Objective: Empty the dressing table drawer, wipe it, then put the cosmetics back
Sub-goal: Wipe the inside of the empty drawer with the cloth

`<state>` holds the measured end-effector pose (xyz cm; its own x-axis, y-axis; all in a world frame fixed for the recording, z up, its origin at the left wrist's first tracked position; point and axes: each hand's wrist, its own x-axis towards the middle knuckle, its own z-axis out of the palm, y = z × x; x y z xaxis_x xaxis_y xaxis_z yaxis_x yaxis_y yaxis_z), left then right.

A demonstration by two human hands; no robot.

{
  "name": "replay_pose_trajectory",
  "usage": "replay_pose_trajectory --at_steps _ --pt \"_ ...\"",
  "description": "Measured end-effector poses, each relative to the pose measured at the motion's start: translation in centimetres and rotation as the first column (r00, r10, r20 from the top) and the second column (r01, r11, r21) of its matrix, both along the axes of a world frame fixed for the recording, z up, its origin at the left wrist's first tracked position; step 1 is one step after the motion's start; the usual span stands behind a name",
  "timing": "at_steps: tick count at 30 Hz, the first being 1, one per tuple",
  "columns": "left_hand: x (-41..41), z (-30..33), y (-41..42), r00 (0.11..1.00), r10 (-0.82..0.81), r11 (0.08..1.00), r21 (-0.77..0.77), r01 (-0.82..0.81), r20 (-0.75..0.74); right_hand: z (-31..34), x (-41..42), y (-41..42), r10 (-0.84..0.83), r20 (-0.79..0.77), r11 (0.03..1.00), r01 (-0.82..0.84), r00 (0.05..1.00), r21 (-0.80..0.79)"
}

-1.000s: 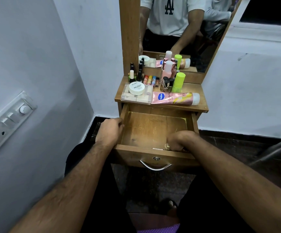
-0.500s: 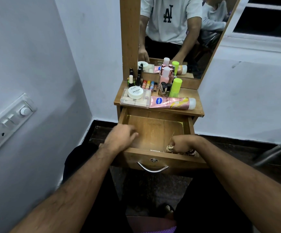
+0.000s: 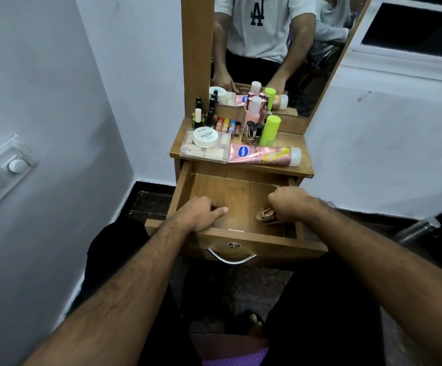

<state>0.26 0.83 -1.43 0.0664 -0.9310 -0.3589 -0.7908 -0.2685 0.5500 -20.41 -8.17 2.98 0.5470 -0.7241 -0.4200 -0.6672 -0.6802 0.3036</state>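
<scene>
The wooden drawer (image 3: 241,191) stands pulled out, its floor bare. My right hand (image 3: 289,203) grips a crumpled brownish cloth (image 3: 266,215) pressed against the drawer floor near the front right corner. My left hand (image 3: 201,213) holds the drawer's front edge on the left, fingers curled over it. On the dressing table top (image 3: 293,140) lie the cosmetics: a pink lotion tube (image 3: 262,155), a white nail polish jar (image 3: 205,137) on a clear box (image 3: 204,151), a green bottle (image 3: 270,129), a pink bottle (image 3: 254,109), small nail polish bottles (image 3: 204,117) and lip balms (image 3: 226,125).
A mirror (image 3: 275,48) rises behind the table top and reflects a person's torso and arms. A switch panel (image 3: 0,175) is on the left wall. A metal tube (image 3: 418,229) lies on the dark floor at right. The drawer's handle (image 3: 231,257) faces me.
My left hand moved from the drawer's left side wall to its front edge. My right hand with the cloth shifted slightly along the drawer floor at the front right.
</scene>
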Motion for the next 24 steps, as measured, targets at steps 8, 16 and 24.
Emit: replay_pose_trajectory --at_steps 8,16,24 --pt "0.2 -1.1 -0.2 0.997 0.037 0.999 0.015 -0.038 0.073 -1.4 -1.1 0.2 0.121 -0.299 0.981 -0.067 0.947 0.184" --pt "-0.1 -0.4 0.0 0.996 0.011 0.999 0.048 -0.016 0.092 -2.4 -0.6 -0.3 0.1 -0.374 0.994 -0.112 0.922 -0.012" --pt "-0.1 -0.3 0.2 0.996 0.029 0.998 0.06 -0.034 0.082 -3.1 -1.0 -0.1 0.102 -0.348 0.987 -0.137 0.932 -0.08"
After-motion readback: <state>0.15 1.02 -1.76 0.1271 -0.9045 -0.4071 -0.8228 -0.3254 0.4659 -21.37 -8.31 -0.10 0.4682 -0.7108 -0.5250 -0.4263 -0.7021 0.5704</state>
